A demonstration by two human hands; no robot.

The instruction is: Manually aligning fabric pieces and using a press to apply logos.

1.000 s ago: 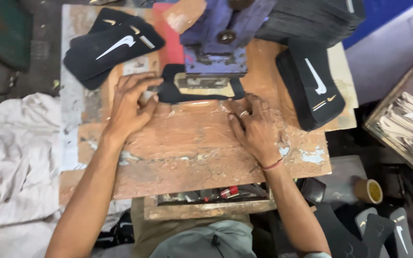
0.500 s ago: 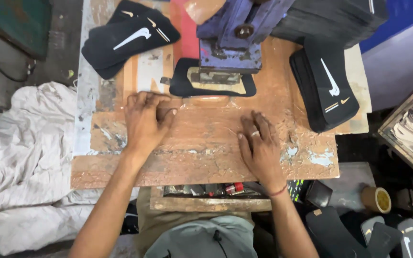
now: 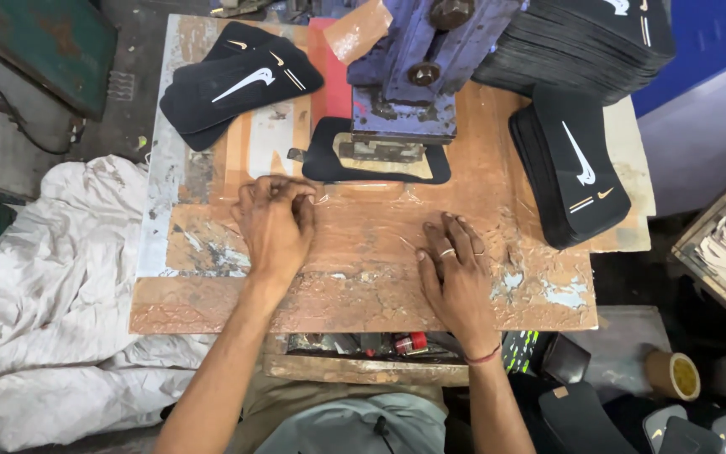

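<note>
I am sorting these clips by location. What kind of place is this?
Probably a small footwear workshop. A blue press machine stands on a worn worktable, with stacks of black cut pieces beside it. Both the left hand and the right hand rest on the table.

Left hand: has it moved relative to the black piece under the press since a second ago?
Yes. The left hand has pulled back toward the person, away from the black piece under the blue press; it touched that piece's left end, now it rests apart on the table.
</note>
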